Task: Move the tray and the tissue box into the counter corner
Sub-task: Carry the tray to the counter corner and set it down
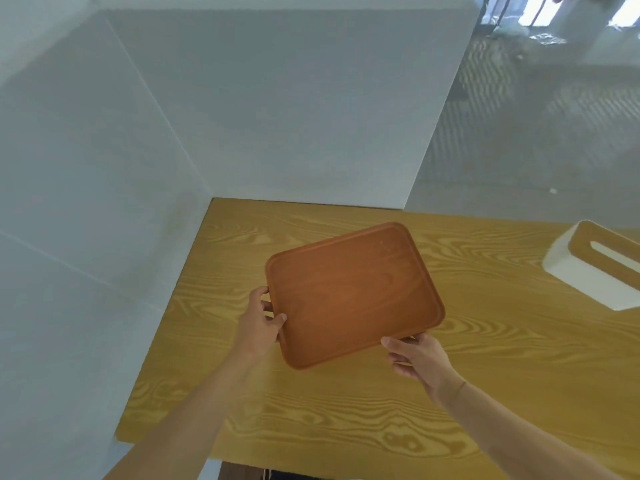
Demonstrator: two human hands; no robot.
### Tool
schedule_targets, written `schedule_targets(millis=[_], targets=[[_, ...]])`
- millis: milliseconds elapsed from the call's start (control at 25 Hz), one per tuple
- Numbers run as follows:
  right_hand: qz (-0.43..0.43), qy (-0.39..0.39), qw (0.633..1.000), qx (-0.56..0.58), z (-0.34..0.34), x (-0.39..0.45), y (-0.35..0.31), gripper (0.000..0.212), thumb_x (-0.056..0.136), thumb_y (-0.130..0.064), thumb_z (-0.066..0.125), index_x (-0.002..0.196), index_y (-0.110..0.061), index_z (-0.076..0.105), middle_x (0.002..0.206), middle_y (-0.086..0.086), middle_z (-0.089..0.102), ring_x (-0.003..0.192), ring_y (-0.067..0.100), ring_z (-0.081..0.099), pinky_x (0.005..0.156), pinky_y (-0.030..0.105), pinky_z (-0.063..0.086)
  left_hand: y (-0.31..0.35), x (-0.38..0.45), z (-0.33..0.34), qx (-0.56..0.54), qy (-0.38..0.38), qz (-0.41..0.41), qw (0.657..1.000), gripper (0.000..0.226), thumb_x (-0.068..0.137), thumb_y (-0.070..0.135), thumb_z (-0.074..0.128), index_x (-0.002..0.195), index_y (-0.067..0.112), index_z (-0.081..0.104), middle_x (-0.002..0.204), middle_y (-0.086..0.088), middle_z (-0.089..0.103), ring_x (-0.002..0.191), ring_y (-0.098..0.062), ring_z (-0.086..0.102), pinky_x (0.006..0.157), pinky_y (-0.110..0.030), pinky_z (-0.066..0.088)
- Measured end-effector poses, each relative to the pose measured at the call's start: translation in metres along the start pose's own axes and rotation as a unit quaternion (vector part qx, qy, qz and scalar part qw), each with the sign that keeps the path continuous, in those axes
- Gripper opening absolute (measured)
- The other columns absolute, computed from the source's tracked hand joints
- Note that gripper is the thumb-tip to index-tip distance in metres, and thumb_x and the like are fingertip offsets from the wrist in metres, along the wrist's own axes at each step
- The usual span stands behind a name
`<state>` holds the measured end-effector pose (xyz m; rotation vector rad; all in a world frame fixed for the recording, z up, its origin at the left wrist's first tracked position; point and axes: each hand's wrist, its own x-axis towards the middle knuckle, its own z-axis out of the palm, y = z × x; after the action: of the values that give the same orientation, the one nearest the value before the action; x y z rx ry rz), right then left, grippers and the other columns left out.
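A reddish-brown wooden tray (353,292) with rounded corners is held over the light wood counter (485,358), turned at an angle. My left hand (261,323) grips its left edge and my right hand (415,355) grips its near right corner. The tray casts no clear contact line, so I cannot tell if it touches the counter. A white tissue box (595,268) with a wooden slotted top lies at the right edge of the view, apart from the tray. The counter corner (221,206) lies beyond the tray, to the left.
White walls (259,116) close the counter on the left and at the back. A glossy reflective panel (536,133) stands behind the right part of the counter. The counter's front edge (166,445) runs near the bottom of the view.
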<state>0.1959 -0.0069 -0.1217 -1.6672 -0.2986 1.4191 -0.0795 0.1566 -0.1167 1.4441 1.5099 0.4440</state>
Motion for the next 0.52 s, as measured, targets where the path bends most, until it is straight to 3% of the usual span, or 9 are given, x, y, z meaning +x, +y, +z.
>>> schedule_targets(millis=[200, 520], targets=[[0.014, 0.058, 0.997, 0.041, 0.013, 0.010, 0.005, 0.037, 0.075, -0.020, 0.089, 0.103, -0.008, 0.069, 0.079, 0.001, 0.075, 0.071, 0.018, 0.070, 0.064, 0.031, 0.057, 0.010, 0.048, 0.004, 0.053, -0.056, 0.024, 0.997, 0.061, 0.090, 0.007, 0.069, 0.140, 0.022, 0.037, 0.103, 0.000, 0.062, 0.076, -0.023, 0.070, 0.065, -0.052, 0.061], [0.056, 0.106, 0.984, 0.131, 0.038, 0.027, 0.011, 0.042, 0.074, -0.015, 0.089, 0.109, -0.008, 0.068, 0.083, -0.001, 0.077, 0.069, 0.017, 0.069, 0.064, 0.033, 0.057, 0.027, 0.108, 0.010, 0.147, -0.128, 0.063, 0.979, 0.064, 0.094, 0.015, 0.065, 0.148, 0.019, 0.030, 0.122, -0.008, 0.060, 0.099, -0.028, 0.065, 0.084, -0.052, 0.057]])
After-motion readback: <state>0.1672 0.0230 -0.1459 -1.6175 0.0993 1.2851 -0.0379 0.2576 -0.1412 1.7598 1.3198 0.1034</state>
